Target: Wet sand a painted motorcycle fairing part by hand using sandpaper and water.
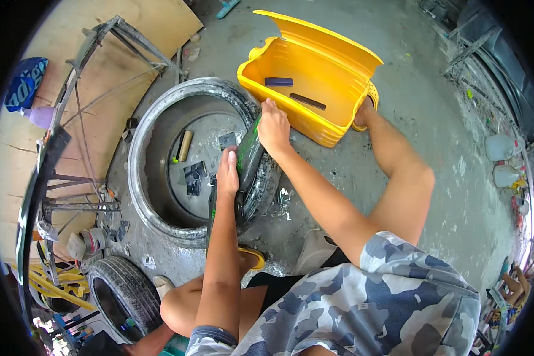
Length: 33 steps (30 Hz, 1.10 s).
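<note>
A long, dark, glossy curved panel (250, 155) with green streaks leans across the right side of a worn, dusty tire (137, 155) lying flat on the floor. My left hand (227, 173) is closed on the panel's left edge partway along, its fingers close together. At the panel's upper end my right hand (273, 127) presses down with curled fingers; whatever is under them is hidden. Inside the tire's ring lie a tan roll-like piece (186, 146) and some dark scraps (194, 177).
A yellow open bin (305, 121) holding two dark bars stands beyond the tire. Another tire (124, 291) rests at lower left, near a person's arm (154, 340). A metal frame (77, 71) stands left before plywood (130, 83). Plastic jugs (502, 148) line the right side.
</note>
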Available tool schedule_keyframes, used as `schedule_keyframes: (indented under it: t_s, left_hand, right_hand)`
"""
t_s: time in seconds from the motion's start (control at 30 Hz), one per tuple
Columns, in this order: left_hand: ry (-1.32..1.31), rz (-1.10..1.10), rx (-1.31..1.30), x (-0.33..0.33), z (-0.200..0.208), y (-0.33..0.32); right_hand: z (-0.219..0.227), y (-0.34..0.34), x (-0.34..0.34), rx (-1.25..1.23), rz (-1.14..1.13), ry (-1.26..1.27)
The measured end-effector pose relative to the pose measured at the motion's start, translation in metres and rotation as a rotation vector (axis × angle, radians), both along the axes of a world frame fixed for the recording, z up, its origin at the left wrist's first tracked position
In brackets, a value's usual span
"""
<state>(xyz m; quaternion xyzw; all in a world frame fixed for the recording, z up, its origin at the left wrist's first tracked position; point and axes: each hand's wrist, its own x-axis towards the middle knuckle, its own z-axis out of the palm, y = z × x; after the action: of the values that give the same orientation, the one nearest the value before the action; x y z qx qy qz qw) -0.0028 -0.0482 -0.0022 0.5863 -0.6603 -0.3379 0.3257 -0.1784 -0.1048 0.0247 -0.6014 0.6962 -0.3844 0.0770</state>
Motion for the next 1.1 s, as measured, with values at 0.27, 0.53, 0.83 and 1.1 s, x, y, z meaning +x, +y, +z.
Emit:
schedule_keyframes:
  t_s: [0.27, 0.53, 0.83, 1.1]
  left_hand:
    - [-0.170, 0.014, 0.081, 0.004, 0.008, 0.012]
    - [-0.241, 0.006, 0.066, 0.008, 0.006, 0.010]
    - [-0.256, -0.003, 0.059, 0.002, 0.002, 0.012]
    - [-0.237, 0.007, -0.008, 0.008, -0.002, 0.006]
  right_hand:
    - [-0.005, 0.030, 0.009, -0.142, 0.114, 0.022]
    - [-0.021, 0.057, 0.031, -0.080, 0.112, -0.067]
    - [-0.024, 0.048, 0.016, -0.180, 0.118, 0.084]
    - [-0.030, 0.064, 0.026, -0.226, 0.116, 0.135]
